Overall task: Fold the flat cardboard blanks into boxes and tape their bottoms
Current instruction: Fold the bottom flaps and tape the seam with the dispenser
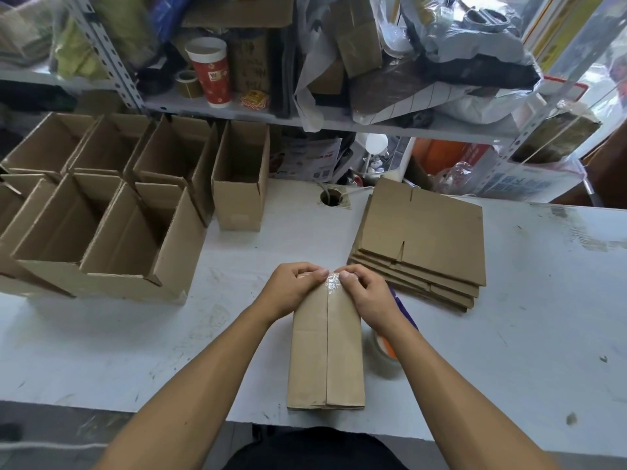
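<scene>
Box [325, 347] lies lengthwise away from the person, fingers [307, 271] curled over its far taped end.

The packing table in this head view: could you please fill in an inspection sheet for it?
Surface: white table, scuffed, with a round hole near the back.
Job's things: box bottom-up, clear tape along its seam; stack of flat blanks to the right; open boxes grouped on the left.
Clutter: tape roll beside the box, partly hidden by the right forearm.
Hands: left hand and right hand press the tape over the box's far edge, fingers curled.
Cables: one seems to run through the hole.
Surroundings: crowded shelf with a red paper cup and bags.
</scene>
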